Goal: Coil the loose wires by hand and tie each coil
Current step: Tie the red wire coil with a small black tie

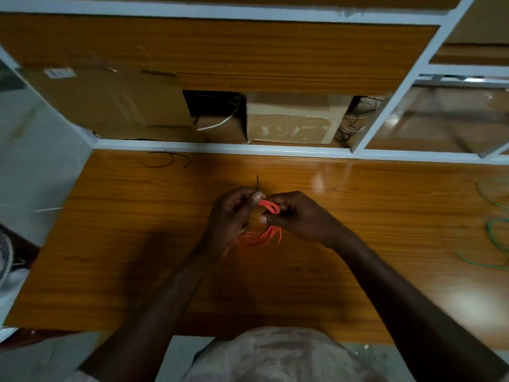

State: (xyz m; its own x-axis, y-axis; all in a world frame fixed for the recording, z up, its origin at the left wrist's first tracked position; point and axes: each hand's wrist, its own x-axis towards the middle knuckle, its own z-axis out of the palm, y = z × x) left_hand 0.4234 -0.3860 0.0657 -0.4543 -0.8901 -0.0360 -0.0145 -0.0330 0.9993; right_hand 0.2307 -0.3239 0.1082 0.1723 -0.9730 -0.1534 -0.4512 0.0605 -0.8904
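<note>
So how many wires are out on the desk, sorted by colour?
Orange: 1, the orange coil, held in both hands
Green: 1 loose green wire, partly out of frame
Black: 1 black wire near the desk's back edge
Total: 3

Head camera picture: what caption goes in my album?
Both hands tie an orange wire coil above the wooden table.

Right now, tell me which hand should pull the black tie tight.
Left. The left hand already pinches the coil where the tie sticks up; the right hand steadies the loops.
</note>
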